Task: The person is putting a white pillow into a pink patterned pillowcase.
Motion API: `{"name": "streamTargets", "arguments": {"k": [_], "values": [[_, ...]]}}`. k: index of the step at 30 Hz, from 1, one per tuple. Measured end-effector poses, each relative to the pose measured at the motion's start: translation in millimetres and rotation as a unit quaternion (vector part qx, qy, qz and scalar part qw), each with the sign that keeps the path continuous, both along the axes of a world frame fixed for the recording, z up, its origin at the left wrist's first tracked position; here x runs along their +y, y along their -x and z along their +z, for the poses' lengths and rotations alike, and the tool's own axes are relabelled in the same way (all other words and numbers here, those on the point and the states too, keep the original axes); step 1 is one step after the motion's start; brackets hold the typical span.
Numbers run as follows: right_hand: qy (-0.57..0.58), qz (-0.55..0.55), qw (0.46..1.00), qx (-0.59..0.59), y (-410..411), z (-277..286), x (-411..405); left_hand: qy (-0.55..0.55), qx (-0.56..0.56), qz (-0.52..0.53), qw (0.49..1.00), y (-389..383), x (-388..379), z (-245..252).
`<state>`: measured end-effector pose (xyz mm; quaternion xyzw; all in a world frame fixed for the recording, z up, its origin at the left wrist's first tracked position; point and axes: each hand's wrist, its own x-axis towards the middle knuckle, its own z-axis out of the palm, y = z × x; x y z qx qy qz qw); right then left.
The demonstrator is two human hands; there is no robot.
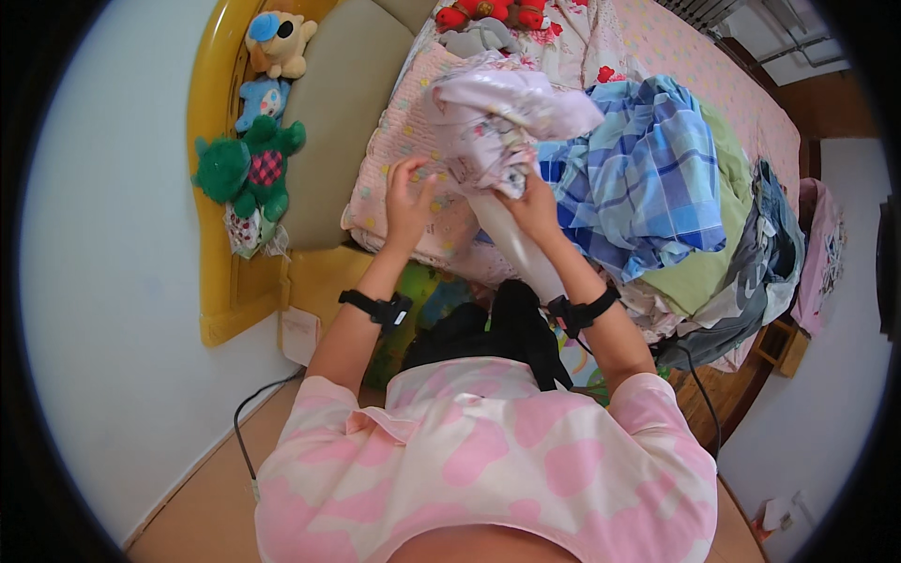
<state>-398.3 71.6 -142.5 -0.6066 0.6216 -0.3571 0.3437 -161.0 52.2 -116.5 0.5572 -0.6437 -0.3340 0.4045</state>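
Note:
My right hand [533,205] grips a bunched pale pink printed cloth [486,116], raised over the bed and blurred by motion. A whitish length hangs from the bunch toward my lap. To the left of the cloth, my left hand [410,204] is held up with its fingers apart and nothing in them. Below that hand lies a pink quilted bed pad [394,165] with a small yellow print. Close by on the right, a crumpled blue plaid cloth [654,169] rests over a light green cloth [728,225].
A padded headboard [338,119] stands at the left, with a green plush toy [264,165], a blue plush toy [264,102] and a beige plush dog [281,46] along its wooden frame [211,281]. Grey-blue garments [764,246] hang over the bed's right edge. Red plush toys [486,10] lie at the far end.

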Motion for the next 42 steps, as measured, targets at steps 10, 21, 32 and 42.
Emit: {"name": "streamTargets", "arguments": {"k": [10, 21, 32, 42], "values": [[-0.054, 0.092, 0.977, 0.184, -20.0, 5.2, 51.6, -0.028, -0.139, 0.056, 0.988, 12.9, -94.8, 12.6], [0.005, -0.032, 0.999, 0.03, -1.9, 3.1, 52.0, 0.097, -0.016, 0.116, 0.988, -27.3, -28.4, 18.7], [-0.133, 0.054, 0.987, 0.07, -64.4, 12.2, -44.4, 0.019, -0.003, 0.027, 0.999, 24.1, -22.4, -22.9], [-0.082, 0.102, 0.98, -0.151, -63.7, -57.6, 1.9, -0.11, 0.209, 0.001, 0.972, -10.6, 10.5, -90.3]]}}
